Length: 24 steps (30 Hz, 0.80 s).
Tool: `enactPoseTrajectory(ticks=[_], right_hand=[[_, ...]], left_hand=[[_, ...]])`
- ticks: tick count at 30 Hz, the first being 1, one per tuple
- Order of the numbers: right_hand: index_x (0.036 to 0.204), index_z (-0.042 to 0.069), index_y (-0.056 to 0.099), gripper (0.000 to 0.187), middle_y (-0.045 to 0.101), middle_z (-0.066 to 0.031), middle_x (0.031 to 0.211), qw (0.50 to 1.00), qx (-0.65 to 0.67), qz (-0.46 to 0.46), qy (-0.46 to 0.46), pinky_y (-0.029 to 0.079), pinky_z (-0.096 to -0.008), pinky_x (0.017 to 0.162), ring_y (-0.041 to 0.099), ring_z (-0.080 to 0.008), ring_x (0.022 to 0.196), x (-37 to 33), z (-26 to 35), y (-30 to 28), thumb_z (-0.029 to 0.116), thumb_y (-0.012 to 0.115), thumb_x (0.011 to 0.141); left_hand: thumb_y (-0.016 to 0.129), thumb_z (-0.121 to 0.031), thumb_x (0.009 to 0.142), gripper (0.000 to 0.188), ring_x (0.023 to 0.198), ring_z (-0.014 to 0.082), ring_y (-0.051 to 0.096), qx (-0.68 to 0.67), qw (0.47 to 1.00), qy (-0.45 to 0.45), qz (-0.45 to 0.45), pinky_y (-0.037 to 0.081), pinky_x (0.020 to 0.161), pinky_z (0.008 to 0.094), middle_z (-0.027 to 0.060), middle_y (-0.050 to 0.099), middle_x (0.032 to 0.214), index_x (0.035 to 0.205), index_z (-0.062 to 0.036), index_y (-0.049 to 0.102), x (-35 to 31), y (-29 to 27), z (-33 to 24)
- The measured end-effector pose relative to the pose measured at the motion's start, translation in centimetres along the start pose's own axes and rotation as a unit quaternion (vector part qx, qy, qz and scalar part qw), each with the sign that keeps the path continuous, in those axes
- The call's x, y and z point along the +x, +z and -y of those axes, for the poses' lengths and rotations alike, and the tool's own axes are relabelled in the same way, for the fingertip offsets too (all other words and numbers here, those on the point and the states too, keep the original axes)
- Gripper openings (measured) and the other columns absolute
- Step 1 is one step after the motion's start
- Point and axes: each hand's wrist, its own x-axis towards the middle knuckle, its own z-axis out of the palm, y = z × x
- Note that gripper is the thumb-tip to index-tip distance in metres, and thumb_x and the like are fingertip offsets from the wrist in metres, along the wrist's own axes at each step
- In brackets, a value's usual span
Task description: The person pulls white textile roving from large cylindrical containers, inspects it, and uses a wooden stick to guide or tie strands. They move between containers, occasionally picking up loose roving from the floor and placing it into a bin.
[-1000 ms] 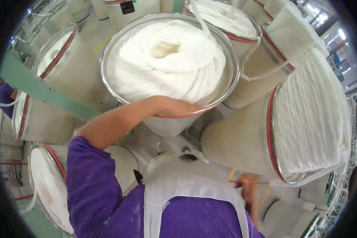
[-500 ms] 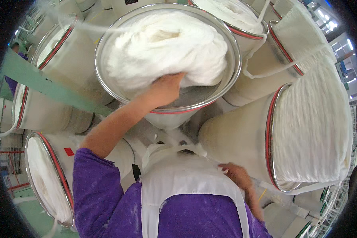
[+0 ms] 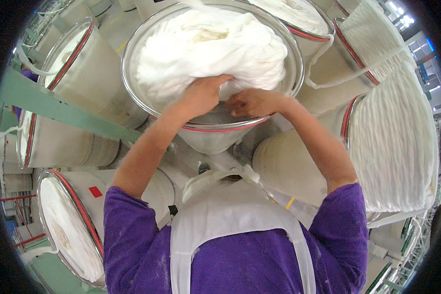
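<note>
A: Where is the thick, coiled mass of soft white fibre (image 3: 210, 54)?
B: Inside the tall, round, off-white can with a steel rim and red band (image 3: 215, 139), directly in front of the person. It fills most of the mouth, rumpled on top, with a hollow near its middle.

A: And the hands?
B: The left hand (image 3: 205, 95) is against the mass's near edge, fingers partly bent. Their tips are partly lost in the fibre, so I can't tell whether it pinches or only pushes. The right hand (image 3: 255, 103) is just beside it, inside the rim, fingers half curled; I can't make out anything held.

A: How much is done?
B: By the look of it, only the near edge is worked away from the wall: a grey gap shows there, between fibre and rim. The bulk sits in the can, none of it lifted clear by the hands. What's left, I judge, is nearly the whole mass.

A: What stands around it?
B: To the right, an off-white can piled with ribbed white fibre layers (image 3: 392, 157). Lower left, a similar can with a small red patch (image 3: 132, 196), well apart from both hands. Above that, a pale green metal beam (image 3: 68, 105) slants across.
</note>
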Motion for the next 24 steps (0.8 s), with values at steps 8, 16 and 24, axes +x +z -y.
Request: enactPoseTrajectory(ticks=[8,16,24], right_hand=[[0.112,0.006,0.058,0.031,0.065,-0.0162,0.103,0.985,-0.078,-0.141,0.068,0.047,-0.0367,0.085,0.061,-0.0305,0.096,3.6,-1.4,-3.9,0.019,0.058,0.084],[0.11,0.003,0.061,0.033,0.066,-0.0159,0.1,0.979,0.009,-0.185,0.082,0.049,-0.0353,0.081,0.064,-0.0286,0.092,0.6,0.8,-5.6,0.024,0.06,0.084],[0.105,0.001,0.064,0.042,0.067,-0.0144,0.093,0.986,0.026,-0.096,0.134,0.049,-0.035,0.079,0.064,-0.0268,0.087,-7.0,2.5,-4.8,0.037,0.065,0.083]], left_hand=[[0.054,-0.019,0.088,0.028,0.099,0.0321,0.059,-0.116,0.979,-0.027,0.168,0.046,0.087,0.0392,0.0163,0.063,0.108,0.112,-0.006,0.06,-1.7,-2.5,0.3],[0.053,-0.029,0.089,0.041,0.11,0.034,0.056,0.182,0.951,-0.037,0.248,0.043,0.094,0.0402,0.0184,0.059,0.119,0.124,-0.0087,0.054,4.2,-6.5,3.4],[0.053,-0.025,0.088,0.04,0.108,0.0324,0.057,0.168,0.961,-0.003,0.218,0.042,0.096,0.0374,0.017,0.06,0.117,0.12,-0.0027,0.058,6.6,-9.4,2.2]])
